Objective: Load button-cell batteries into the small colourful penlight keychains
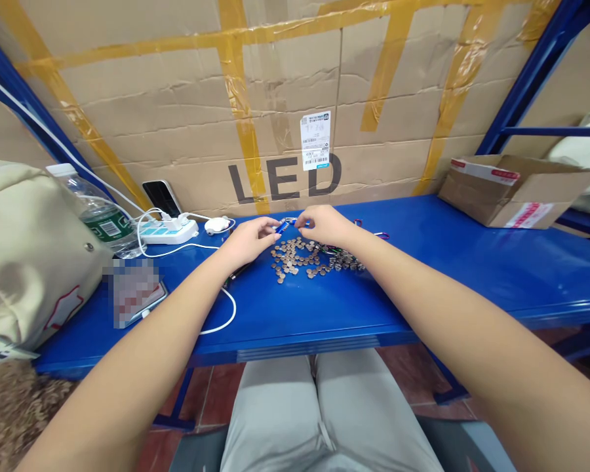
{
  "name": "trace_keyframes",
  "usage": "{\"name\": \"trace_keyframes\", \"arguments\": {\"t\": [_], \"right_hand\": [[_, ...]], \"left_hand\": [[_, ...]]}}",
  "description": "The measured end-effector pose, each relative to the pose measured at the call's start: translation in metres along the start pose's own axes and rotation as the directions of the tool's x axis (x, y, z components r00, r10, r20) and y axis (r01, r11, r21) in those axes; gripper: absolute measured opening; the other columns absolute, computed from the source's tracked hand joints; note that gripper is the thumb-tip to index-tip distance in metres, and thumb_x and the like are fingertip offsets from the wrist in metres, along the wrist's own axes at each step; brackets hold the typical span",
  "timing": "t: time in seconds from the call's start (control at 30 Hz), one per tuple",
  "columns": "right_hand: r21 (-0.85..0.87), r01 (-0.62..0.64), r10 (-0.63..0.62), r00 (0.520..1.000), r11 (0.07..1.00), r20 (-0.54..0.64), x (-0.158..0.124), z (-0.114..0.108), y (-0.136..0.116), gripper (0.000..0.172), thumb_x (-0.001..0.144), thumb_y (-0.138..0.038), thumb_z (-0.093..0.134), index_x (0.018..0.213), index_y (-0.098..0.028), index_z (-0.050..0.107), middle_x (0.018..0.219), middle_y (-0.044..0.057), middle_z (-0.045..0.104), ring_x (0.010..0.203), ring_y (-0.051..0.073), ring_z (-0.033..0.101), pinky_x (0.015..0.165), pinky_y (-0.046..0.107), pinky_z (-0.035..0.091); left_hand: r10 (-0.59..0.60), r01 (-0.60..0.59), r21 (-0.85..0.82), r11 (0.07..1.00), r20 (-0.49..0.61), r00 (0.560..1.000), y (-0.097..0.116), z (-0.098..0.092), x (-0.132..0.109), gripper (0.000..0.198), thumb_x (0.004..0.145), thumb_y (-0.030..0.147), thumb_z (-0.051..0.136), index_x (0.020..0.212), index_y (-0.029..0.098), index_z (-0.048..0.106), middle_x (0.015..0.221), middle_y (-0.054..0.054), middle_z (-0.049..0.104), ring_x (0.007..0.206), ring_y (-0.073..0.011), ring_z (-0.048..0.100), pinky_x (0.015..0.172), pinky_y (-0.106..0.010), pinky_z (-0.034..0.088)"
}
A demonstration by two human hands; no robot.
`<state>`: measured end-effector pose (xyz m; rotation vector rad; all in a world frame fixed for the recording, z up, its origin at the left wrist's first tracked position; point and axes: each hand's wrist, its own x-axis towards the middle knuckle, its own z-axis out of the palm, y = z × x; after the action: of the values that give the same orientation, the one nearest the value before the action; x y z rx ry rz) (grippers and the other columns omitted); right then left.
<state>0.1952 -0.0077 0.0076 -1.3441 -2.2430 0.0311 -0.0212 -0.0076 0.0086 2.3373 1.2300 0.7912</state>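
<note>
Both my arms reach forward over a blue metal table (472, 262). My left hand (250, 237) pinches one end of a small blue clip-like piece (284, 226). My right hand (324, 225) is closed on the other end of it, so the two hands meet just above a heap of several small round metal pieces (302, 257). More small coloured clips (381, 235) lie to the right of the heap, partly hidden by my right wrist.
A white power strip (170, 231) with cables, a phone (161, 195) leaning on the cardboard wall, a water bottle (96, 213), a beige bag (24, 255) and a blurred item (134, 292) crowd the left. An open cardboard box (511, 190) sits at right.
</note>
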Motion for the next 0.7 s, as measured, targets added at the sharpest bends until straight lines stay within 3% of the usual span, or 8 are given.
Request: {"name": "trace_keyframes", "arguments": {"t": [0.1, 0.23, 0.7], "right_hand": [[0.242, -0.020, 0.046, 0.994, 0.970, -0.100, -0.004, -0.006, -0.008, 0.023, 0.078, -0.020, 0.060, 0.095, -0.015, 0.075, 0.091, 0.006, 0.075, 0.079, 0.016, 0.065, 0.075, 0.029, 0.050], [0.364, 0.022, 0.027, 0.991, 0.931, -0.130, -0.007, -0.009, -0.017, 0.023, 0.077, -0.021, 0.060, 0.093, -0.015, 0.075, 0.089, 0.006, 0.074, 0.079, 0.016, 0.064, 0.074, 0.031, 0.050], [0.330, 0.263, -0.168, 0.942, 0.907, -0.289, -0.008, -0.003, -0.021, 0.014, 0.082, -0.021, 0.060, 0.088, -0.017, 0.072, 0.092, 0.005, 0.070, 0.081, 0.014, 0.062, 0.076, 0.031, 0.049]], "left_hand": [[0.017, -0.017, -0.010, 1.000, 0.005, 1.000, -0.001, 0.003, 0.000, 0.029, 0.082, 0.029, 0.061, 0.109, 0.019, 0.064, 0.108, -0.007, 0.071, 0.093, -0.0201, 0.066, 0.085, -0.036, 0.051], [0.013, -0.015, -0.087, 0.996, -0.020, 1.000, 0.001, 0.005, 0.001, 0.022, 0.080, 0.027, 0.064, 0.100, 0.018, 0.062, 0.102, -0.007, 0.070, 0.094, -0.0199, 0.066, 0.085, -0.036, 0.053], [0.018, -0.022, -0.178, 0.984, -0.024, 1.000, 0.006, 0.007, -0.002, 0.016, 0.078, 0.022, 0.065, 0.092, 0.018, 0.058, 0.096, -0.006, 0.070, 0.093, -0.0184, 0.068, 0.088, -0.036, 0.052]]}}
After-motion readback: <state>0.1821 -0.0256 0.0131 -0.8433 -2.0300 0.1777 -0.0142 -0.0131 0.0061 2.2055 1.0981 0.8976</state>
